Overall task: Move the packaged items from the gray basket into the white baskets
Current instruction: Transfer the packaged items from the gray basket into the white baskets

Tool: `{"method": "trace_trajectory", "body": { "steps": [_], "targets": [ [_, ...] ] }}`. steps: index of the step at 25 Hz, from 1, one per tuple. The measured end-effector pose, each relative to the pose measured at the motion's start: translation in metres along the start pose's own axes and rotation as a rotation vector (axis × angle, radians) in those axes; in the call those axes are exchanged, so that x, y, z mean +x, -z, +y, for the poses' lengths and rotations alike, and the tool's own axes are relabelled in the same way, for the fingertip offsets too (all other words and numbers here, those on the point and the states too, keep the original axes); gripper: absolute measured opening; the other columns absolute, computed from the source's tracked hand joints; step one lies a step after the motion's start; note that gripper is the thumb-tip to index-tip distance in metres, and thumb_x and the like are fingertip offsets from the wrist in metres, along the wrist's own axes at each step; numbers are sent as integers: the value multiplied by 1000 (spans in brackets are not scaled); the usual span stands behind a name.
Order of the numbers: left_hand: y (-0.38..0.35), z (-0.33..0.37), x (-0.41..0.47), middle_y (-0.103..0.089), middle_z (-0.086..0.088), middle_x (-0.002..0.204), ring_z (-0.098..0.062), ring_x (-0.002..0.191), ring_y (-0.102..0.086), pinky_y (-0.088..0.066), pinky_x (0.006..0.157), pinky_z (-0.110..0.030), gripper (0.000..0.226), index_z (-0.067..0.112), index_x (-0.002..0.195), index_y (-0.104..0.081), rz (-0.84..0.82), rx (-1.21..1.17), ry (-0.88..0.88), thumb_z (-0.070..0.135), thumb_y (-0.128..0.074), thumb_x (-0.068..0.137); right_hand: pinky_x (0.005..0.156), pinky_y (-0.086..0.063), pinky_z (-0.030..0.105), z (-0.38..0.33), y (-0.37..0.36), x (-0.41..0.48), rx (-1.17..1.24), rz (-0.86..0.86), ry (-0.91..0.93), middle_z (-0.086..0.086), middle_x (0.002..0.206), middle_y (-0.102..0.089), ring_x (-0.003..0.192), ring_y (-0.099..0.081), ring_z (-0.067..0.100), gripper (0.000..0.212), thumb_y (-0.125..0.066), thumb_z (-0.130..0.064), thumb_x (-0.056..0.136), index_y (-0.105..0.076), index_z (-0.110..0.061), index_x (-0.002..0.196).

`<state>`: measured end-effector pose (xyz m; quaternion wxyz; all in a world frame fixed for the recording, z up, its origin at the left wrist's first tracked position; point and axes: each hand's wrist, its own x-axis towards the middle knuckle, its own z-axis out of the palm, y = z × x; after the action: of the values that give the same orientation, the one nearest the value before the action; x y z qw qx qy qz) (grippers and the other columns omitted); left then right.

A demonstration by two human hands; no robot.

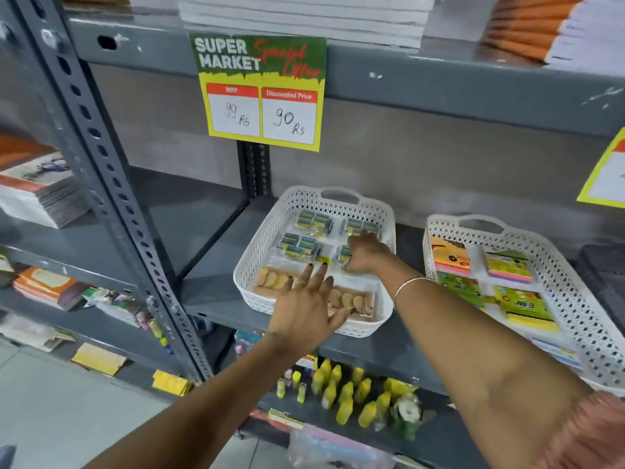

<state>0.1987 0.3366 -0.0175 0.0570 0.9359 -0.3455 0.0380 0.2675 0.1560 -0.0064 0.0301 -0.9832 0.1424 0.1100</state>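
While stacks of notebooks with orange covers (40, 194) lie on the neighbouring rack at the far left, a grey slotted steel upright (111, 184) marks the left edge of the grey metal shelf (216, 275) where the work is. Hung from the front edge of the shelf above is a green and yellow paper sign (262, 93) reading "SUPER MARKET" and, in red script, "Special Offer", with "MRP 99 Rs" and "Discounted Price 90 Rs" handwritten in two white boxes. Below it, a white perforated plastic basket with a handle slot (260, 238) sits near the shelf's front edge, holding clear packets of small blue-and-yellow items (313, 225) toward its back and tan packets (274, 280) along its front wall. The left hand (304, 309) hovers over the basket's front rim, fingers spread, dark nail polish and a ring visible, gripping nothing. The right hand (363, 253), a thin metal bangle (411, 286) on its wrist, reaches into the basket's right half with fingers curled down onto one of the blue-and-yellow packets; whether it pinches the packet I cannot tell. To the right, a second white perforated basket (575, 286) holds bright sticky-note pads and green and yellow packs (521, 304), their print too blurred to read. On the shelf beneath stand small yellow bottles (345, 390).
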Motion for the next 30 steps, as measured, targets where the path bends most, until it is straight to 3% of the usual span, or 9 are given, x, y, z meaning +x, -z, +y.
{"method": "trace_trajectory", "body": {
  "steps": [10, 13, 18, 22, 30],
  "targets": [
    [0, 1, 1, -14, -3, 158, -21, 145, -11, -20, 116, -43, 66, 14, 142, -27, -18, 3, -6, 57, -28, 92, 111, -38, 43, 9, -4, 0, 70, -4, 16, 17, 151, -32, 143, -26, 32, 82, -71, -34, 79, -30, -10, 146],
    [1, 0, 1, -13, -4, 158, -22, 145, -11, -18, 116, -44, 67, 15, 143, -25, -27, 27, -11, 58, -27, 92, 108, -38, 42, 16, 7, -9, 144, 120, 9, 16, 148, -35, 141, -28, 32, 74, -66, -35, 83, -33, -9, 144],
    [16, 14, 16, 5, -7, 159, -25, 145, 3, -4, 118, -49, 79, 17, 148, -4, -58, 31, -19, 64, -26, 88, 102, -42, 43, 47, 35, -35, 167, 330, -58, 18, 139, -44, 134, -35, 33, 56, -58, -27, 89, -42, -6, 138],
    [27, 72, 33, 6, -7, 159, -24, 145, 7, -1, 118, -49, 81, 16, 148, -2, -3, -23, -233, 66, -23, 88, 100, -42, 43, 100, 47, -72, 180, 424, -195, 17, 136, -44, 133, -35, 32, 50, -53, -25, 91, -43, -6, 136],
    [5, 234, 42, 3, -10, 159, -25, 145, 2, -3, 117, -48, 79, 14, 147, -6, -20, 36, -713, 62, -28, 88, 101, -44, 40, 279, 26, -149, 207, 391, -497, 21, 134, -51, 127, -47, 35, 48, -57, -24, 89, -48, -4, 132]
  ]
}}
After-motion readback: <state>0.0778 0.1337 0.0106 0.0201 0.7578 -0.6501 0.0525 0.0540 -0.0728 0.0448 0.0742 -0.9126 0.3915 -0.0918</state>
